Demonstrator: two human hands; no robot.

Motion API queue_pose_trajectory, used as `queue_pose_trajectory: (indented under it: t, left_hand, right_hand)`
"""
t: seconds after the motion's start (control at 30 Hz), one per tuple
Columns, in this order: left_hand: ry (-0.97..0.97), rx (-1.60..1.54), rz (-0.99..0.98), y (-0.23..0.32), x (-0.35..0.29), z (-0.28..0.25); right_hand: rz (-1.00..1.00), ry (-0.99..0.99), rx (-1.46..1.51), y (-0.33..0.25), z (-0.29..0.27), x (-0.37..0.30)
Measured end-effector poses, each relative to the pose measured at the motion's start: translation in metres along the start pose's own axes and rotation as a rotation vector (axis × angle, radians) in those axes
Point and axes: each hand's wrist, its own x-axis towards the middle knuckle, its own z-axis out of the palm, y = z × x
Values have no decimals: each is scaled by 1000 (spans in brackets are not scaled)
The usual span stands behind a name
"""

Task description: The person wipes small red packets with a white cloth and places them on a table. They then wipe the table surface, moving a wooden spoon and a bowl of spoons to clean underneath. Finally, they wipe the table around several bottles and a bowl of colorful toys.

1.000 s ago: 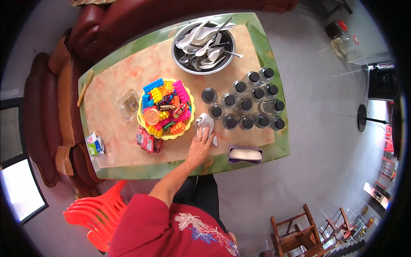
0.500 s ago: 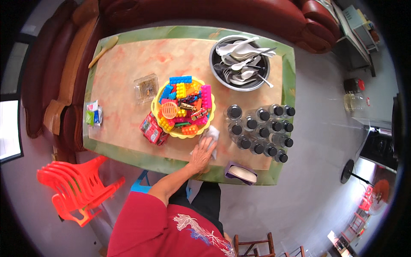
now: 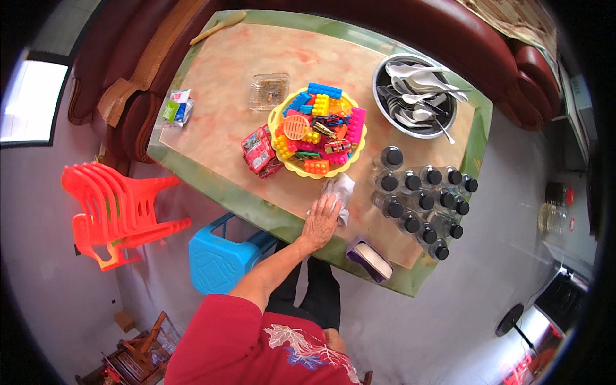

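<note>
My left hand [image 3: 321,223] holds a crumpled whitish cloth [image 3: 342,187] down on the tabletop near the front edge, its fingers laid over the fabric. Just beyond the cloth stands a yellow scalloped basket [image 3: 292,168] heaped with colourful toy building blocks [image 3: 325,91] and small toys. A red printed package [image 3: 260,153] lies against its left side. To the right of the cloth stand several clear bottles with black caps [image 3: 409,222]. A sliver of my right hand [image 3: 334,341] shows low beside my shirt; its fingers are hidden.
A black basin [image 3: 383,114] of spoons is at the table's [image 3: 256,213] far right. A purple box [image 3: 357,258] sits at the front edge. Left are a glass dish [image 3: 269,92], small packets [image 3: 178,108] and a wooden spoon [image 3: 218,27]. A blue stool [image 3: 221,260] and red chairs [image 3: 119,208] stand nearby.
The view has turned and shifted, so the table sits slanted and more of the blue stool shows. My left hand stays on the cloth beside the basket.
</note>
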Motion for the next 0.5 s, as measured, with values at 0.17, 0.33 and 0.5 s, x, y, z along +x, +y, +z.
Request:
queue_pose_trajectory:
  t: [0.17, 0.33, 0.5]
  left_hand:
    - [-141, 25, -29, 8, -8, -19]
    - [15, -154, -122, -18, -38, -37]
    - [72, 9, -347, -69, -126, -56]
  right_hand:
    - [-474, 167, 136, -63, 9, 69]
    - [-634, 489, 279, -153, 1, 164]
    - [-519, 684, -67, -190, -15, 267]
